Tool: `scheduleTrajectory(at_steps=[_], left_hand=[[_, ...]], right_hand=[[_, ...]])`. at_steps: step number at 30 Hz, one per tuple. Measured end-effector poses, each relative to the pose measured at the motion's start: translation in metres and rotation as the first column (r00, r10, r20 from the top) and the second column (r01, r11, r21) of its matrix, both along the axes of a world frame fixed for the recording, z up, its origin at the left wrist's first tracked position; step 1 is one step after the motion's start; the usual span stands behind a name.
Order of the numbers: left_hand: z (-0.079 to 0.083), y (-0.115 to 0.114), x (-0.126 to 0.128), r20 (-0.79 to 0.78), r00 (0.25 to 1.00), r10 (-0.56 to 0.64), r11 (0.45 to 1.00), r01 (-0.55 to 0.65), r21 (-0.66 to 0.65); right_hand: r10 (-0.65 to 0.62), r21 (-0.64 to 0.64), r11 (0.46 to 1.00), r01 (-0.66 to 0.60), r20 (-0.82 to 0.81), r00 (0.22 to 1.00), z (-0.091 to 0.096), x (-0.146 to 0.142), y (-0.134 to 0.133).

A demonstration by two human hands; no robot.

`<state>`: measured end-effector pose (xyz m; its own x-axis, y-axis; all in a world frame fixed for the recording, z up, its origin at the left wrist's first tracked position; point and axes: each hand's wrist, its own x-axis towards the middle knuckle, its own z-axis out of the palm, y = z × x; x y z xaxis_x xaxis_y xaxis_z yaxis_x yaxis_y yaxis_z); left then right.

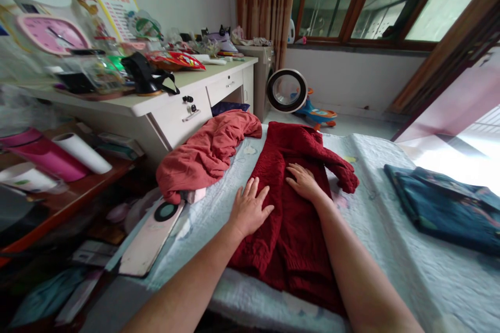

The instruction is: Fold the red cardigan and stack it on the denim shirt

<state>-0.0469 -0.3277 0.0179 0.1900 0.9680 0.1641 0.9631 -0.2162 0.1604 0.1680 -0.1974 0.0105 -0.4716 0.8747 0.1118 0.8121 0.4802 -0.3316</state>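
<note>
A dark red long-sleeved garment (285, 218) lies spread on the pale blue bed cover (375, 223). One sleeve is laid down along its left side, and the other sticks out to the right. My left hand (250, 208) rests with fingers spread on the left sleeve. Flat on the garment's upper middle is my right hand (303, 181), its fingers stretched out and nothing held. To the left of the garment, a coral-coloured crumpled cloth (207, 153) lies along the bed's edge.
Folded dark blue denim (449, 208) lies on the right of the bed. A white board-like object (150, 242) with a dark ring sits at the left edge. Beyond stand a cluttered desk (187, 83), a washing machine with its round door (287, 90) open, and a blue-orange ride-on toy (314, 112).
</note>
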Motion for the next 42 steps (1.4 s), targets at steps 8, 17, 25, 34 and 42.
scheduleTrajectory(at_steps=[8, 17, 25, 34, 42], left_hand=[[-0.003, -0.001, 0.002, -0.037, 0.999, 0.018, 0.997, -0.015, 0.080], [-0.005, 0.000, 0.001, -0.006, 1.000, 0.020, 0.997, -0.019, 0.081], [-0.004, 0.004, -0.004, 0.057, 0.998, -0.006, 1.000, 0.004, 0.026], [0.008, 0.021, -0.020, 0.113, 0.990, -0.083, 0.973, 0.105, -0.208], [-0.007, 0.009, -0.014, 0.053, 0.998, -0.046, 0.999, 0.047, -0.026]], right_hand=[[-0.053, 0.102, 0.994, 0.045, 0.078, 0.996, 0.001, -0.010, -0.005], [-0.079, 0.137, 0.988, 0.067, 0.082, 0.993, 0.017, -0.030, -0.065], [0.015, -0.016, 1.000, -0.017, -0.158, 0.987, 0.039, -0.041, -0.153], [-0.039, -0.172, 0.985, -0.007, -0.261, 0.965, 0.050, -0.050, -0.195], [-0.042, -0.214, 0.977, 0.012, -0.137, 0.990, 0.058, -0.055, -0.211]])
